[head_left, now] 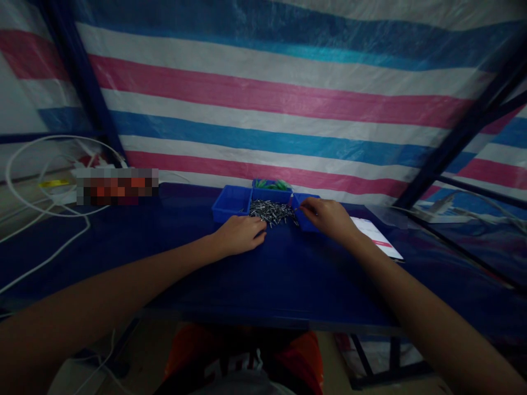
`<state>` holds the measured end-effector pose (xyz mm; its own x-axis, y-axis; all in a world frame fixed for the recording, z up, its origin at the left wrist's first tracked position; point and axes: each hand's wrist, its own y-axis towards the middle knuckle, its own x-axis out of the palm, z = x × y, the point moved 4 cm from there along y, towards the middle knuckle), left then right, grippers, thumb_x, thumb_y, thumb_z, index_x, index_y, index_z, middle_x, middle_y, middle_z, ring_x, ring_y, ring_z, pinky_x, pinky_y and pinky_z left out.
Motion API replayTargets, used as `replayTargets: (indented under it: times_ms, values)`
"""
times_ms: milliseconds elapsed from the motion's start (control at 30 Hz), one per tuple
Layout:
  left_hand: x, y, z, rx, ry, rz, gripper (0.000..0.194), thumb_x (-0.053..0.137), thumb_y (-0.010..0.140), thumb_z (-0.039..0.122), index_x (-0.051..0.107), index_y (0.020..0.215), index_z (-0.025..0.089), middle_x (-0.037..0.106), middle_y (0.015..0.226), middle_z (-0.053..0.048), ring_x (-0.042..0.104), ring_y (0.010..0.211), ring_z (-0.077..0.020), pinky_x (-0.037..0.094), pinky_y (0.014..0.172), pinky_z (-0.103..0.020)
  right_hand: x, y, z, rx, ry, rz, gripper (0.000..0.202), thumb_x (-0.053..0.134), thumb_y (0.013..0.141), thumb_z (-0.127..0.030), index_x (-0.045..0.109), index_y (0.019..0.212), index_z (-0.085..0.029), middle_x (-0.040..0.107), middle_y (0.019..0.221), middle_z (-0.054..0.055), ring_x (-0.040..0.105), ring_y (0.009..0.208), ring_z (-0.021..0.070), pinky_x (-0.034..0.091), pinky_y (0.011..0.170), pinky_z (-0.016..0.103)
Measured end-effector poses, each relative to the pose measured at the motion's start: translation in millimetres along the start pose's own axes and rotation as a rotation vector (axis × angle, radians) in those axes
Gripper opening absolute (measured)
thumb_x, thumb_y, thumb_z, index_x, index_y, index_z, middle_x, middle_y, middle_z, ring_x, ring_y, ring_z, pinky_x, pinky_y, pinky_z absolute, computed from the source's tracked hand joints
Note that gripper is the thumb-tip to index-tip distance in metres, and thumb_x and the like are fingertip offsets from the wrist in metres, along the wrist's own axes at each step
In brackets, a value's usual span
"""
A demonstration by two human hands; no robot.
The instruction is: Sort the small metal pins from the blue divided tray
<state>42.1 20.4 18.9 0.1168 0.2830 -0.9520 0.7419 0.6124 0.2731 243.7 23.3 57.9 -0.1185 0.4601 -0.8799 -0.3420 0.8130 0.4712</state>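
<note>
A loose heap of small metal pieces, thin and pin-like (272, 212), lies on the dark blue table between two blue bins. My left hand (240, 235) rests at the heap's near left edge, fingers loosely bent, with a gap between thumb and forefinger. Over the right blue bin (304, 220) is my right hand (329, 216), its thumb and fingertips pinched together; anything between them is too small and dark to make out. The left blue bin (231, 202) stands beyond my left hand. Behind the heap, a third blue bin (272, 193) holds green items (272, 185).
A white sheet or device with a red band (376, 237) lies right of my right forearm. White cables (61, 249) loop over the table's left side, near a pixelated patch. A striped tarp (263, 120) hangs behind, between blue metal posts (461, 131).
</note>
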Motion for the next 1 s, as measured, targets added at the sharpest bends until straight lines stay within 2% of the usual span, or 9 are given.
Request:
replayTargets:
  times_ms: [133, 233, 567, 633, 700, 833, 933, 1000]
  values:
    - [0.6, 0.3, -0.5, -0.015, 0.013, -0.032, 0.023, 0.039, 0.088, 0.031, 0.057, 0.087, 0.018, 0.063, 0.089, -0.003, 0.061, 0.08, -0.0176, 0.043, 0.058, -0.025, 3.9, 0.9, 18.9, 0.14, -0.177, -0.046, 0.026, 0.04, 0.086, -0.03, 0.063, 0.093, -0.019, 0.067, 0.082, 0.008, 0.06, 0.069, 0.0205, 0.035, 0.057, 0.028]
    - [0.5, 0.6, -0.1, -0.01, 0.016, -0.042, 0.022, 0.039, 0.088, 0.031, 0.057, 0.086, 0.018, 0.063, 0.089, -0.003, 0.061, 0.08, -0.0179, 0.044, 0.059, -0.026, 6.8, 0.2, 23.2, 0.171, -0.239, -0.109, 0.029, 0.037, 0.087, -0.029, 0.063, 0.095, -0.018, 0.067, 0.083, 0.01, 0.06, 0.071, 0.0222, 0.035, 0.057, 0.029]
    - [2.1, 0.2, -0.4, -0.002, 0.031, -0.041, 0.023, 0.038, 0.088, 0.031, 0.057, 0.085, 0.018, 0.064, 0.088, -0.003, 0.061, 0.08, -0.0181, 0.043, 0.058, -0.025, 9.5, -3.9, 34.8, 0.282, -0.321, -0.188, 0.028, 0.038, 0.087, -0.03, 0.061, 0.094, -0.015, 0.066, 0.081, 0.014, 0.062, 0.07, 0.0252, 0.036, 0.056, 0.03]
    - [1.6, 0.3, -0.3, -0.004, 0.036, -0.04, 0.023, 0.038, 0.088, 0.031, 0.057, 0.085, 0.018, 0.064, 0.088, -0.003, 0.061, 0.08, -0.0183, 0.044, 0.058, -0.026, 10.4, -2.6, 31.2, 0.245, -0.289, -0.179, 0.027, 0.039, 0.087, -0.031, 0.061, 0.092, -0.015, 0.066, 0.081, 0.013, 0.061, 0.071, 0.0244, 0.038, 0.057, 0.03]
    - [1.0, 0.4, -0.2, -0.008, 0.045, -0.042, 0.023, 0.038, 0.088, 0.032, 0.057, 0.085, 0.018, 0.064, 0.088, -0.003, 0.061, 0.08, -0.0184, 0.044, 0.059, -0.026, 10.1, -0.8, 21.4, 0.147, -0.213, -0.152, 0.026, 0.04, 0.087, -0.03, 0.06, 0.092, -0.016, 0.065, 0.083, 0.011, 0.061, 0.072, 0.0225, 0.039, 0.06, 0.03]
    - [-0.3, 0.3, 0.4, -0.024, 0.081, -0.055, 0.023, 0.038, 0.088, 0.031, 0.057, 0.087, 0.018, 0.063, 0.09, -0.004, 0.061, 0.08, -0.0183, 0.045, 0.06, -0.026, 8.0, -2.1, -11.1, -0.18, 0.007, -0.118, 0.021, 0.043, 0.088, -0.026, 0.06, 0.094, -0.016, 0.063, 0.087, 0.008, 0.058, 0.082, 0.0189, 0.042, 0.072, 0.029]
    - [-1.3, -0.8, 1.2, -0.036, 0.111, -0.058, 0.023, 0.038, 0.088, 0.03, 0.056, 0.091, 0.017, 0.063, 0.094, -0.005, 0.061, 0.081, -0.0184, 0.046, 0.06, -0.026, 6.8, -6.5, -29.7, -0.269, 0.048, -0.086, 0.021, 0.044, 0.089, -0.025, 0.06, 0.097, -0.015, 0.061, 0.091, 0.009, 0.056, 0.09, 0.0205, 0.043, 0.078, 0.032]
    - [-1.2, -1.6, 1.3, -0.049, 0.13, -0.063, 0.023, 0.038, 0.088, 0.029, 0.056, 0.093, 0.016, 0.062, 0.095, -0.006, 0.061, 0.082, -0.0188, 0.047, 0.062, -0.027, 8.8, -9.6, -39.1, -0.304, 0.105, -0.109, 0.02, 0.044, 0.088, -0.024, 0.06, 0.099, -0.016, 0.06, 0.093, 0.009, 0.055, 0.089, 0.0197, 0.044, 0.079, 0.033]
